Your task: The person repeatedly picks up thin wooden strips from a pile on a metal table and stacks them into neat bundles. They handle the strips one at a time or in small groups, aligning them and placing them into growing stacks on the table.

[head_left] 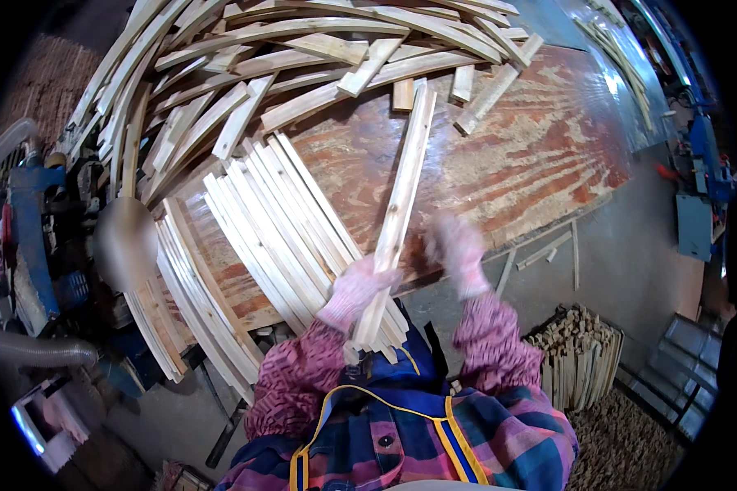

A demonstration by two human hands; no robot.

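Note:
My left hand [357,291], in a pale pink knit glove, is closed around a long square wooden strip [404,184] near its lower end. The strip slants up and away over the table, and its near end reaches almost to my apron. To the right of the strip my right hand [458,252], gloved alike, is lifted near the table's front edge; motion smears its fingers. Just left of my left hand lies a row of pale wooden strips [278,225], side by side, their near ends overhanging the table edge.
A jumbled heap of wooden strips [327,49] covers the far side of the worn plywood table [532,147]. Further strips [209,290] lie in groups at the left. On the floor at right stands a bundle of upright sticks [577,356]. A blue machine [37,233] stands far left.

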